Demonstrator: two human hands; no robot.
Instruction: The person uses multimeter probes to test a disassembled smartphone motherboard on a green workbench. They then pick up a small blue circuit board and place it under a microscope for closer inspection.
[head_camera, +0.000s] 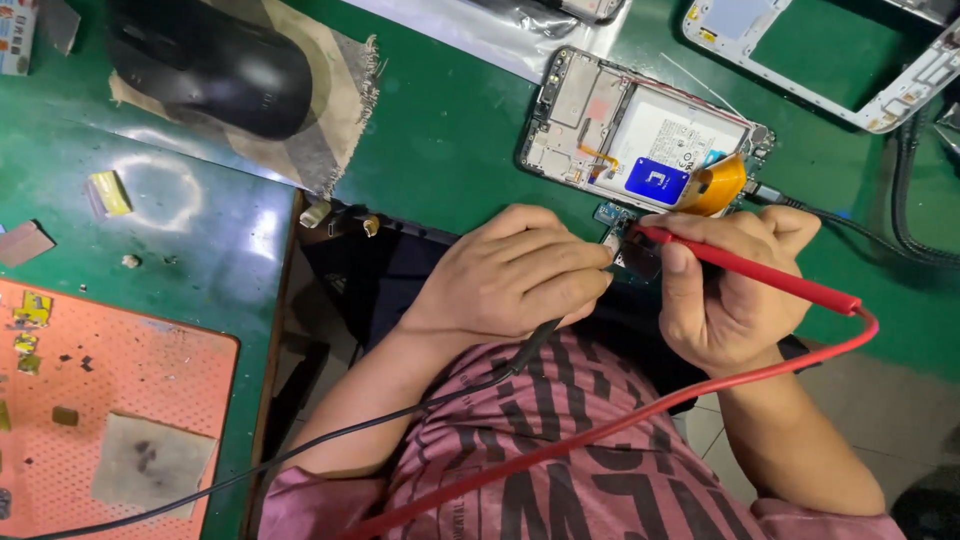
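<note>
From the head camera, your left hand (505, 275) is curled shut around a black probe (535, 345), whose lead trails down across your striped pink shirt (560, 460). Your right hand (725, 290) pinches a red probe (750, 268) like a pen, its tip at a small circuit board (625, 245) held between both hands at the edge of the green mat (450, 130). Your fingers hide most of that board. Just above it lies an opened phone (640, 130), back cover off, with orange tape (720, 185) at its lower corner and a cable plugged into its right side. Farther right sits a white phone frame (850, 90). To the left, a black mouse (215, 70) rests on a frayed cloth pad (320, 130), and an orange perforated mat (120, 400) carries small parts.
</note>
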